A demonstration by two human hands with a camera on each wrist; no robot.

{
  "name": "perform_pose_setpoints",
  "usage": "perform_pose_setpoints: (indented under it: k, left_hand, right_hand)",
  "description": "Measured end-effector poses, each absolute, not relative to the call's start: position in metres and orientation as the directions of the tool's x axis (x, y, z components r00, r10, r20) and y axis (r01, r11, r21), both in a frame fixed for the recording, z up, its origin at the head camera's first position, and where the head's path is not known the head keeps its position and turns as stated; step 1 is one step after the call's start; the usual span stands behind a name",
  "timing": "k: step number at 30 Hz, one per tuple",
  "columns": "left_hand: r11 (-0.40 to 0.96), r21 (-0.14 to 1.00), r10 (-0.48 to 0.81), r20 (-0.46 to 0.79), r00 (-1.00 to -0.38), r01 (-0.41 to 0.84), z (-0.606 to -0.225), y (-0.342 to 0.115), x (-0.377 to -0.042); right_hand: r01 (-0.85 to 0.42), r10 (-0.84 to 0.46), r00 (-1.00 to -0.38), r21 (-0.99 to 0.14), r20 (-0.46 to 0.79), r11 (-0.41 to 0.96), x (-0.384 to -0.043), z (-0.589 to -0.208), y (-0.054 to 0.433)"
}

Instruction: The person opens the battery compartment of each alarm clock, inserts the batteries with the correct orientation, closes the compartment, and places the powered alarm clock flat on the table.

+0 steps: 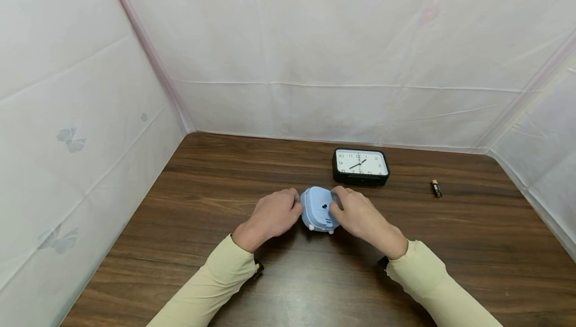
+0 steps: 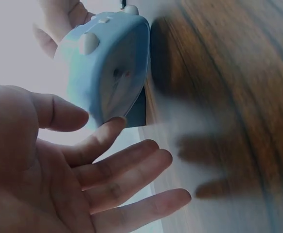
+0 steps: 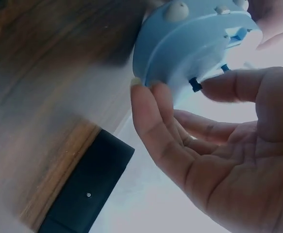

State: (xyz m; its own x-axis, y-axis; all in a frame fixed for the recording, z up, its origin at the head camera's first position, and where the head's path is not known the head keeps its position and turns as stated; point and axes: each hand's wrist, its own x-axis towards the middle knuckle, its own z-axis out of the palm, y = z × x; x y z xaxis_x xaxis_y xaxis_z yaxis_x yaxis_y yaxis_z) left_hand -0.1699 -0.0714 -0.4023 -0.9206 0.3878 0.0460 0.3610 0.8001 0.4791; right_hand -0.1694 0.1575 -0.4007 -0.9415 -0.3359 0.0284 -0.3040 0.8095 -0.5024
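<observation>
Both hands hold a small light-blue alarm clock (image 1: 316,206) just above the table, its back turned up toward the head camera and its white feet toward the person. My left hand (image 1: 274,213) pinches one edge between thumb and index finger; the other fingers (image 2: 132,179) stretch out below. On the opposite side, my right hand (image 1: 362,213) grips the rim, with its thumb (image 3: 234,86) on the back beside a small black knob (image 3: 195,84). The clock's dial (image 2: 122,77) faces down toward the table in the left wrist view.
A black rectangular clock (image 1: 361,164) with a white face lies behind the hands, close to the back wall. Farther right lies a black-and-gold battery (image 1: 436,188). White patterned sheeting (image 1: 288,42) encloses the brown wooden table (image 1: 216,167) at the back and sides.
</observation>
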Motion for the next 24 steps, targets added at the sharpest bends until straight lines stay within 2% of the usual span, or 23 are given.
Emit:
perform_pose_setpoints:
  k: [10, 24]
  left_hand:
    - [0.783, 0.506, 0.385, 0.064, -0.921, 0.362, -0.4003, -0.0706, -0.1703]
    - [0.761, 0.498, 0.436, 0.082, -0.896, 0.416, -0.4013, -0.0694, -0.1684]
  right_hand:
    - [-0.262, -0.334, -0.942, -0.529, -0.043, 0.807, -0.1683, -0.4006, 0.1557]
    - [-0.264, -0.325, -0.945, -0.525, -0.025, 0.809, -0.1652, -0.4003, 0.1546]
